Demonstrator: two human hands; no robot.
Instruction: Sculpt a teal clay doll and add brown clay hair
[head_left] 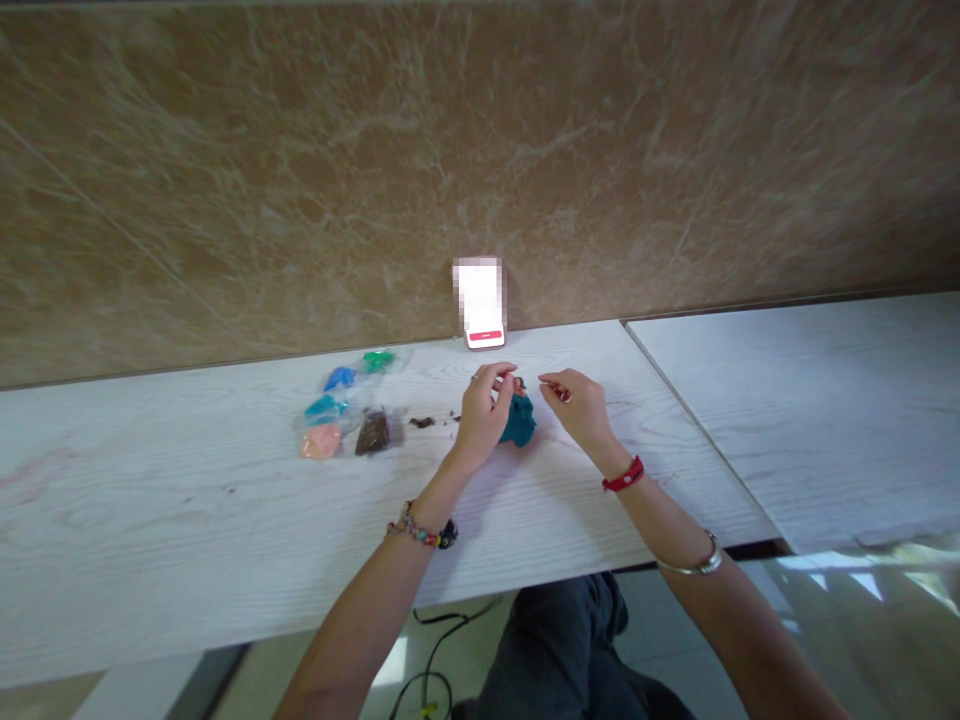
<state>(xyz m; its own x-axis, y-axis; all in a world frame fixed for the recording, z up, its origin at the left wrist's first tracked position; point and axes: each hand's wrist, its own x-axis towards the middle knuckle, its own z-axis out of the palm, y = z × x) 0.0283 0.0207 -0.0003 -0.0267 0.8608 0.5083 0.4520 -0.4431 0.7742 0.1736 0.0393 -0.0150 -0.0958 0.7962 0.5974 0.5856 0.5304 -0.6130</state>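
A teal modelling clay figure [519, 421] stands on the white table, with a small peach and dark part at its top. My left hand [484, 405] curls against the figure's left side, its fingers reaching the top and hiding part of it. To the right of the figure, and apart from it, is my right hand [581, 402]. Its thumb and fingertips are pinched together; whatever may be between them is too small to make out. Brown clay bits [422, 422] lie on the table left of my left hand.
A phone [484, 303] with a lit screen leans on the marble-patterned wall. To the left lie bags of brown clay [373, 433], peach clay [321, 441], light blue clay [325, 408], blue clay [340, 378] and green clay [378, 361]. A black cable [427, 665] hangs below the table edge.
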